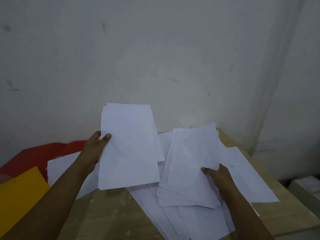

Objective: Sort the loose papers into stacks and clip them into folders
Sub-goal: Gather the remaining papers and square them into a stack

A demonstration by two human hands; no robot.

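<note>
My left hand (pixel 94 150) grips a stack of white sheets (pixel 129 148) by its left edge, thumb on top, lifted and tilted up toward the wall. My right hand (pixel 219 181) holds a second bundle of white papers (pixel 188 167) by its right edge, thumb on top, just above the table. More loose white sheets (pixel 242 175) lie spread under and around both bundles. A yellow folder (pixel 19 196) lies at the left edge, with a red folder (pixel 39 156) behind it.
The wooden table (pixel 107 213) stands against a pale wall (pixel 155 58). Its right edge runs diagonally past the spread papers, with pale boxes (pixel 304 186) below it at the right. Another white sheet (pixel 64 167) lies under my left forearm.
</note>
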